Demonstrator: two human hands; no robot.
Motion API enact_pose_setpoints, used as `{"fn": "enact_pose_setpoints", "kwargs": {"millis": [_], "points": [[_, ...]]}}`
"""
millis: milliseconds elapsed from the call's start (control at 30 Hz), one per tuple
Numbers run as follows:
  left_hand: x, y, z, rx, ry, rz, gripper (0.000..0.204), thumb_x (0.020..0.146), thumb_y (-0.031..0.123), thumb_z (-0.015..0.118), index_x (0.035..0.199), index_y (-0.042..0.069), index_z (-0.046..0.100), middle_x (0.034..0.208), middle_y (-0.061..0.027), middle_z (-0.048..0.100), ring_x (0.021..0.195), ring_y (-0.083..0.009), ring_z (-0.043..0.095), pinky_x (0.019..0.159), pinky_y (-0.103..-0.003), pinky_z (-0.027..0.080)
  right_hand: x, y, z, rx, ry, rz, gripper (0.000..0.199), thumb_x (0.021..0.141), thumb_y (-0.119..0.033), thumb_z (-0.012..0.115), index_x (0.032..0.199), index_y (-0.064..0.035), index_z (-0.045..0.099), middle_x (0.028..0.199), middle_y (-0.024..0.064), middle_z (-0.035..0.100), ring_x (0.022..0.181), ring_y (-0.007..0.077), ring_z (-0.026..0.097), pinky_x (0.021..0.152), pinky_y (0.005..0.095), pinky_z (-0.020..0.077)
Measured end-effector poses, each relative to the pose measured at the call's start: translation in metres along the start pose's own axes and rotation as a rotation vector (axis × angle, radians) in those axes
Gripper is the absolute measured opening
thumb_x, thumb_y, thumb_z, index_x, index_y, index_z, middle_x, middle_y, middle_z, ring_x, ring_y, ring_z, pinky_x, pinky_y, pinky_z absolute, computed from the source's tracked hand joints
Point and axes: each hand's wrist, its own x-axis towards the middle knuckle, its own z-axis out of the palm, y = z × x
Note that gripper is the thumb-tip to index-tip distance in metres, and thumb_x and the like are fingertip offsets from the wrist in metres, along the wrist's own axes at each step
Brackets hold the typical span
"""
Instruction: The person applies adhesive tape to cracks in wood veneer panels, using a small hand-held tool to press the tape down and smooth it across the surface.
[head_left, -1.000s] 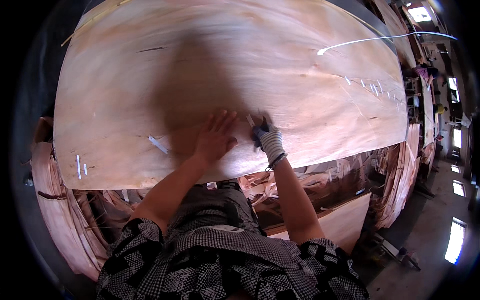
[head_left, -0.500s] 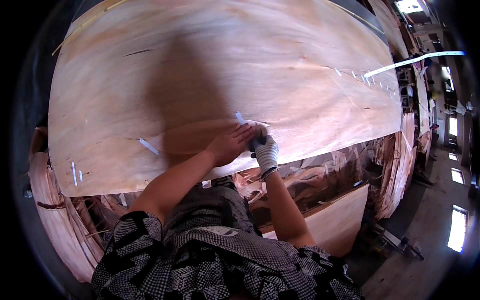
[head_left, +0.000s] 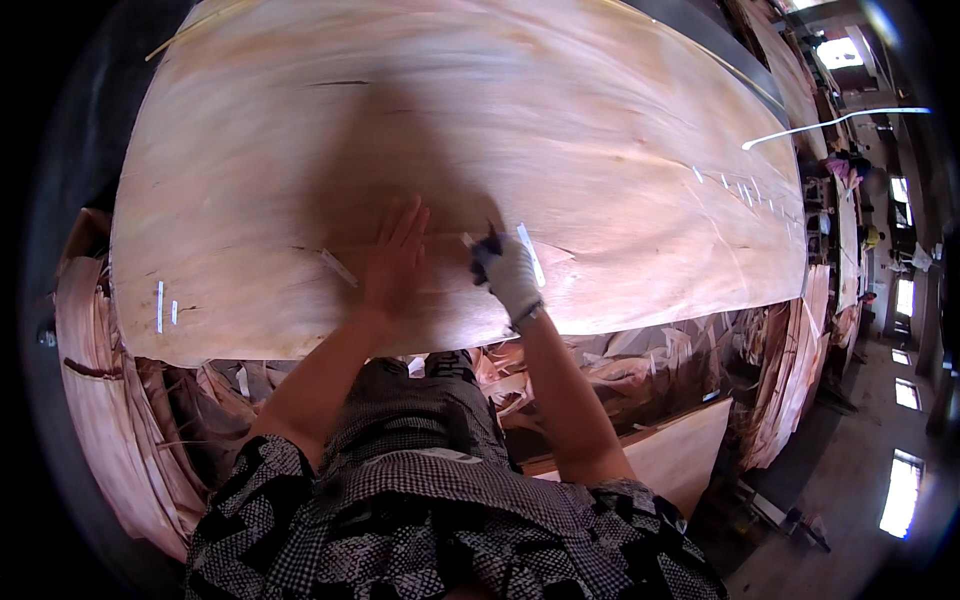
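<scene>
Workshop setting: dim hall with bright window openings at far right and stacks of curled veneer offcuts (head_left: pixel 110 400) below the work level.

Item 1: veneer sheet (head_left: pixel 560 130), large, pale reddish wood, lying flat across the surface and filling most of the view; short white tape strips (head_left: pixel 165 305) near its left edge and another row (head_left: pixel 735 185) toward the right.

Item 2: left hand (head_left: pixel 395 262), bare, fingers spread apart, palm pressed flat on the sheet near its front edge.

Item 3: right hand (head_left: pixel 508 272), in a white work glove, just beside the left, fingers closed on a small dark tool (head_left: pixel 490 243) whose kind cannot be made out; a white tape strip (head_left: pixel 530 252) lies on the sheet, touching the glove.
</scene>
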Motion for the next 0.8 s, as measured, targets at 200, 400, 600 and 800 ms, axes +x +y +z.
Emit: {"fn": "enact_pose_setpoints", "kwargs": {"millis": [200,400,600,800], "points": [[0.011,0.004,-0.003,0.155,-0.240,0.278,0.046,0.079,0.014,0.055,0.124,0.011,0.047,0.137,0.0018,0.036,0.129,-0.0247,0.028,0.106,-0.052,0.013,0.019,0.014,-0.004,-0.747,0.218,-0.304,0.034,0.074,-0.030,0.064,0.090,-0.0002,0.063,0.067,0.0184,0.061,0.060,0.0270,0.061,0.057,0.0374,0.0483],[0.029,-0.001,-0.003,0.012,-0.207,0.180,0.040,0.082,0.016,0.054,0.121,0.011,0.049,0.129,-0.0055,0.045,0.125,-0.0279,0.033,0.104,-0.052,0.019,0.024,-0.008,-0.172,0.182,0.391,-0.047,0.031,0.088,-0.033,0.050,0.099,-0.0075,0.062,0.081,0.0060,0.064,0.055,0.0140,0.058,0.042,0.0226,0.0394],[0.130,0.070,-0.030,-0.097,0.013,0.212,0.040,0.084,0.013,0.053,0.123,0.013,0.048,0.127,-0.0091,0.047,0.123,-0.0285,0.037,0.102,-0.047,0.023,0.026,-0.184,-0.292,0.595,0.400,-0.740,0.043,0.088,-0.031,0.053,0.120,-0.0030,0.048,0.099,0.0105,0.061,0.052,0.0071,0.048,0.043,0.0182,0.0384],[0.231,0.225,-0.073,-0.517,0.196,0.485,0.034,0.085,0.010,0.052,0.119,0.008,0.052,0.114,-0.0115,0.056,0.109,-0.0260,0.050,0.095,-0.039,0.035,-0.013,-0.173,-0.288,0.872,0.330,-0.879,0.019,0.085,-0.015,0.058,0.098,-0.0011,0.056,0.081,0.0095,0.062,0.056,0.0118,0.057,0.040,0.0185,0.0405]]}}
